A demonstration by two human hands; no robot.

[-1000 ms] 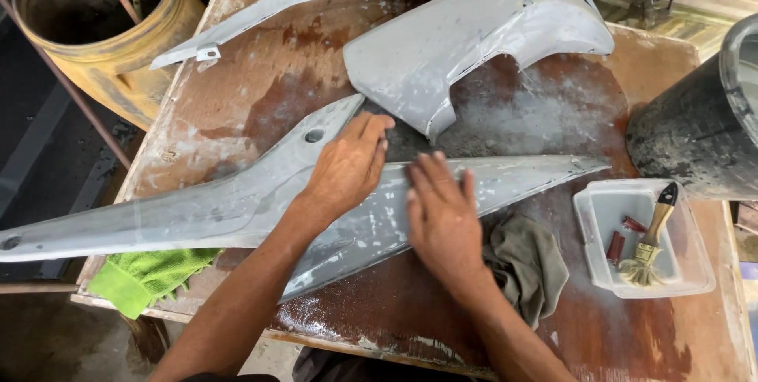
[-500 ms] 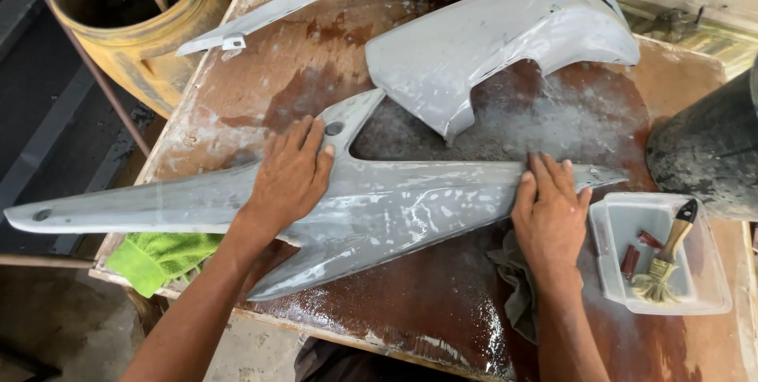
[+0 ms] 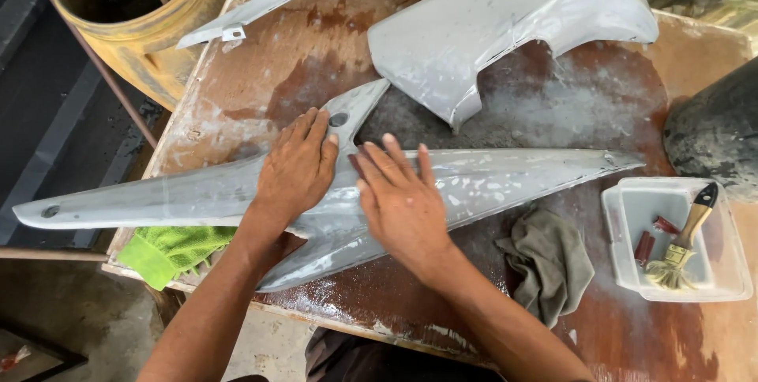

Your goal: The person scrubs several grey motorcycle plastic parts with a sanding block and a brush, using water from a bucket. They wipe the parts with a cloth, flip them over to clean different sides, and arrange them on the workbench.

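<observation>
We see a long, pointed grey plastic body panel [image 3: 489, 180] lying flat on a stained brown wooden table [image 3: 300, 58], its long axis running left to right, one rounded tip overhanging the table's left edge and the other tapering to a sharp point toward the right. A short fin with a hole juts upward from its middle. Our left hand [image 3: 296, 169] and right hand [image 3: 403, 204] press down on the panel's centre, side by side, palms flat, fingers spread, grasping nothing. A green cloth [image 3: 170, 248] lies under the left end, a grey rag [image 3: 553, 259] just below the right half, and a clear plastic tray [image 3: 632, 216] holding a paintbrush [image 3: 683, 240] sits further right.
</observation>
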